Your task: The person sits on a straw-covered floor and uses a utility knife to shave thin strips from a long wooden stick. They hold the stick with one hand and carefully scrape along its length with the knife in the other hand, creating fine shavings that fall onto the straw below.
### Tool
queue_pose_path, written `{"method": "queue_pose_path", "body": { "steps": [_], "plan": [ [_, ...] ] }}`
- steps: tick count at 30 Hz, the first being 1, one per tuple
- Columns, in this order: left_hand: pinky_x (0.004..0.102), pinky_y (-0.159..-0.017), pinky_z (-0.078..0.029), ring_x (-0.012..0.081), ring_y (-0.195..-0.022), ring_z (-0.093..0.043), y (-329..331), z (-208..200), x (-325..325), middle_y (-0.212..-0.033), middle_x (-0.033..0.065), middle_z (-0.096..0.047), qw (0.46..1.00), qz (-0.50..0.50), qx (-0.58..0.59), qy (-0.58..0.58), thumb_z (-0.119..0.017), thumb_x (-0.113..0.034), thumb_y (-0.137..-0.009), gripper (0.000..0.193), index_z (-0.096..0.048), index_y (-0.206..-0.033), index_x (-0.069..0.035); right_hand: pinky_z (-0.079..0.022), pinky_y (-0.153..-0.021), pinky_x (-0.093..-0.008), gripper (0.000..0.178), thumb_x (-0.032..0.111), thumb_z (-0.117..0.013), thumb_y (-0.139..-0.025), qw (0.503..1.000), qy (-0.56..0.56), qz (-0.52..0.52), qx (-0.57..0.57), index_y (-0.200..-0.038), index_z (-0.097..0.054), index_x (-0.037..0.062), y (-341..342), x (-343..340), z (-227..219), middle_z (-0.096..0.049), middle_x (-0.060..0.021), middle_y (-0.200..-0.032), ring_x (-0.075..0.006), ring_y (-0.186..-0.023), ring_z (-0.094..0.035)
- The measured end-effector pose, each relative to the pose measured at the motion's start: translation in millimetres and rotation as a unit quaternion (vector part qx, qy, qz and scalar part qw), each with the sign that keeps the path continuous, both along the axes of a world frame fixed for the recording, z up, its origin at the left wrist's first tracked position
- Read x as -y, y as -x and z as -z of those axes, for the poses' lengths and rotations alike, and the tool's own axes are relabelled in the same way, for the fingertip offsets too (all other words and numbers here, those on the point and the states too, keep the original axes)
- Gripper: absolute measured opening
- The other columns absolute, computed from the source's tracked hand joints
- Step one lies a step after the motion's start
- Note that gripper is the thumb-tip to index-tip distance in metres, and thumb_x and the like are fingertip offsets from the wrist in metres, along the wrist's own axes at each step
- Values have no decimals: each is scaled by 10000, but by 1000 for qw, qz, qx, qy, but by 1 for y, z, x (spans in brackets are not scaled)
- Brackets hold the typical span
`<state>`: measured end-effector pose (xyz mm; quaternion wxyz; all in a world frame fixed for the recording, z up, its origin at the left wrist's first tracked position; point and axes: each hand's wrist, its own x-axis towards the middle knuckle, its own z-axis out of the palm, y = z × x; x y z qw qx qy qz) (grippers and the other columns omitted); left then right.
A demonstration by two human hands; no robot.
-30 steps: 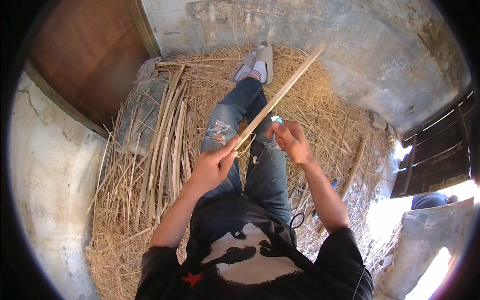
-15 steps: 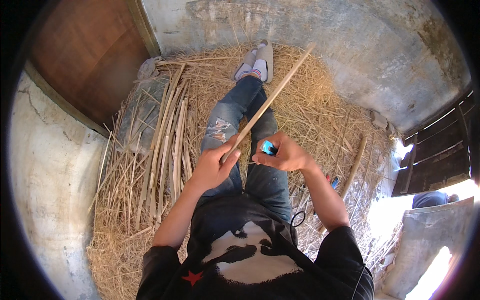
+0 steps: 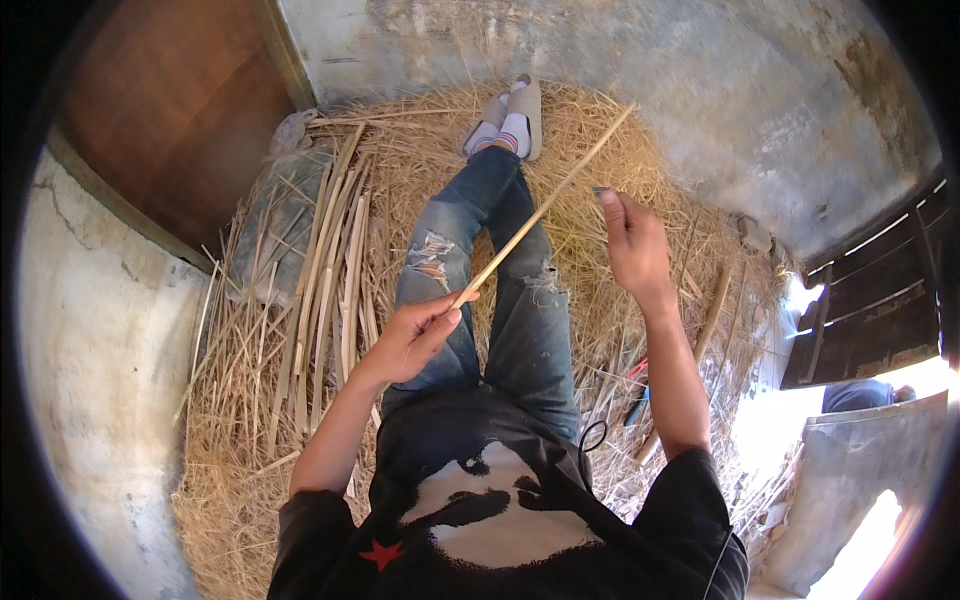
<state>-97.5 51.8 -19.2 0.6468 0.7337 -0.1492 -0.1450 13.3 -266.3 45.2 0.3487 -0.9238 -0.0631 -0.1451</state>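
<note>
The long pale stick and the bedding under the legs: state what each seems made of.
The long pale stick, pinched at its near end by the left hand, looks like split cane or bamboo: straight, thin, matt yellow-tan. The loose golden bedding looks like dry straw: tangled fine stalks, dull finish. The right hand is raised beside the stick.

Person sits mid-frame on straw bed (image 3: 640, 160), legs stretched toward top. Stick bundle (image 3: 325, 270) lies left of legs, door (image 3: 170, 110) upper left. Left hand (image 3: 415, 335) at centre holds a stick (image 3: 545, 205) slanting upper right; right hand (image 3: 632, 245) just right of it. Tools (image 3: 635, 390) on straw at lower right.
</note>
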Motion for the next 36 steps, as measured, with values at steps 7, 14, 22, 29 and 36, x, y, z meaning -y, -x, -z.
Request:
{"method": "queue_pose_path", "body": {
  "steps": [7,14,22,29,36],
  "plan": [
    [226,-548,-288,18,-617,-313,6,4,2,-699,-91,-333,999,-9,-12,-29,-532,-162,-1097,381,-579,-1464,-74,-493,-643,-525,479,427,-520,-1069,997,63,-33,-18,-928,-682,-1,16,-35,23,-631,-261,-711,-471,-710,-638],
    [234,-568,-302,38,-642,-324,17,15,1,-713,-79,-358,999,-14,-10,-39,-541,-149,-1090,377,-589,-1455,-69,-553,-682,-519,419,403,-528,-1065,999,41,22,-1,-994,-726,41,-21,-7,34,-676,-247,-763,-428,-746,-688],
    [234,-554,-292,27,-639,-328,-2,12,10,-704,-69,-356,999,-39,11,-36,-552,-156,-1086,385,-584,-1454,-48,-556,-697,-508,445,436,-481,-1078,988,137,-68,31,-1032,-751,85,41,-68,61,-695,-240,-796,-434,-780,-689],
    [225,-502,-277,13,-544,-318,-4,17,11,-645,-106,-350,997,-29,60,-26,-537,-167,-1095,406,-554,-1484,-55,-545,-701,-507,441,421,-491,-1078,996,-1,-83,18,-1042,-740,58,12,-51,44,-680,-272,-799,-433,-792,-689],
    [222,-497,-258,7,-546,-317,-2,14,14,-636,-109,-349,999,-35,3,-17,-567,-166,-1081,408,-566,-1478,-73,-549,-672,-524,361,337,-517,-1068,991,-37,-81,-104,-1014,-716,40,21,-63,27,-713,-245,-867,-431,-788,-708]
  ]
}}
